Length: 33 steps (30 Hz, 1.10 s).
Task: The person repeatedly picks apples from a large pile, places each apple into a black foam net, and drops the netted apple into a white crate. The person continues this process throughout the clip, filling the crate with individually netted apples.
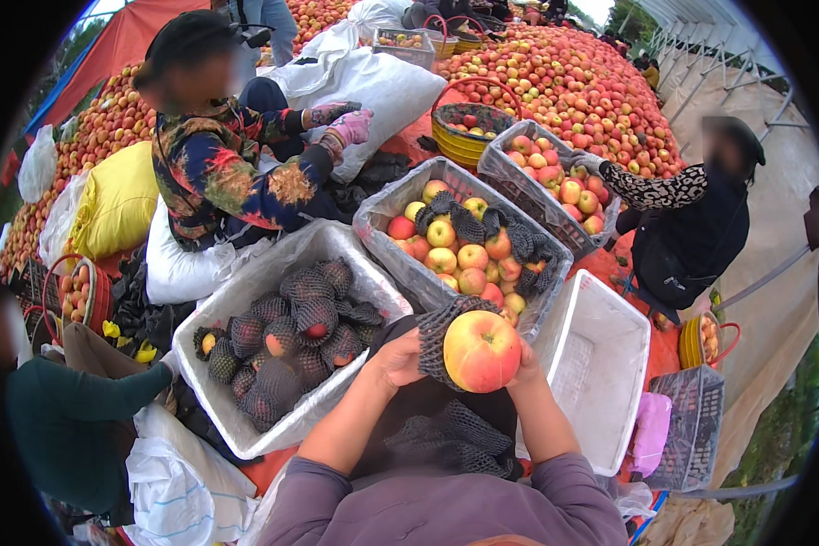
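Observation:
A large red-and-yellow apple [482, 353] is held up in front of me. My right hand [524, 364] is closed on its right side. My left hand [399, 358] pinches a black foam net sleeve [435, 344], which lies against the apple's left side. More black net sleeves [450, 443] rest on my lap. At the left, a white foam box [217, 409] holds several apples in black nets [314, 314]. Ahead of my hands stands a plastic-lined crate [387, 196] with bare apples [471, 257] and loose black nets [521, 241].
A white foam box [630, 355] stands to my right, beside a grey crate [687, 428]. Co-workers sit at the left [237, 182], lower left [73, 437] and right [692, 227]. A second apple crate [578, 238] and a large apple heap [564, 91] lie beyond.

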{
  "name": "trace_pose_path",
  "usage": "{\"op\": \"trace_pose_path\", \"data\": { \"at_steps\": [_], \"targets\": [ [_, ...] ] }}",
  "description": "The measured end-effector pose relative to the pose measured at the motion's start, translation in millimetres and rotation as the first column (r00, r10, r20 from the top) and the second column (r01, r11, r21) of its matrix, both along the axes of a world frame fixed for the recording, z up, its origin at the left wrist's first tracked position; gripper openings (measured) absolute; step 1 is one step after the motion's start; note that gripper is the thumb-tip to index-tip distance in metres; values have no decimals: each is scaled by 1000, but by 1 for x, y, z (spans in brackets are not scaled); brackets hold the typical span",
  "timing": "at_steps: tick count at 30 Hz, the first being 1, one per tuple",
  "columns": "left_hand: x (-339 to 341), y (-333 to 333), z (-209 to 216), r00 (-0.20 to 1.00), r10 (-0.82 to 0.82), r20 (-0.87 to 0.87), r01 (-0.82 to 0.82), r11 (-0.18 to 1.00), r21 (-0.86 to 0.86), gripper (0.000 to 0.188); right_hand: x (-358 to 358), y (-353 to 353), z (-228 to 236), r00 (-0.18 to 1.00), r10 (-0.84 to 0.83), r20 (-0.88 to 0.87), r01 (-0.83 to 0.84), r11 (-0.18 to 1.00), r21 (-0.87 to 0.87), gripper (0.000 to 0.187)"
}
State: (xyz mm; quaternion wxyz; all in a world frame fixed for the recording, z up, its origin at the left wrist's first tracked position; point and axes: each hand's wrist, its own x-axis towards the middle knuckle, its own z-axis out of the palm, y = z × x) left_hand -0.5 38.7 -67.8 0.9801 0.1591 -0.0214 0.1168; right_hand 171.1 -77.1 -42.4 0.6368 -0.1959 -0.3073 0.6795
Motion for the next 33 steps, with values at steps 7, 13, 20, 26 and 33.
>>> {"op": "trace_pose_path", "data": {
  "at_steps": [7,13,20,26,33],
  "targets": [
    [-19,-13,19,667,743,-47,-657,617,433,19,-31,13,31,993,10,114,1,996,-90,87],
    [-26,-31,38,432,850,302,-289,-187,939,32,-51,46,29,453,-554,698,535,796,284,76],
    [-63,-3,7,703,663,-256,-652,745,141,72,-92,58,44,-24,-657,754,-31,754,656,72],
    [-228,53,-36,-264,959,-100,103,131,986,76,58,73,-13,-70,-285,956,511,813,280,31],
    [-261,69,-62,-211,968,135,877,127,464,91,154,176,-98,-482,-279,830,492,698,520,24]
  ]
}}
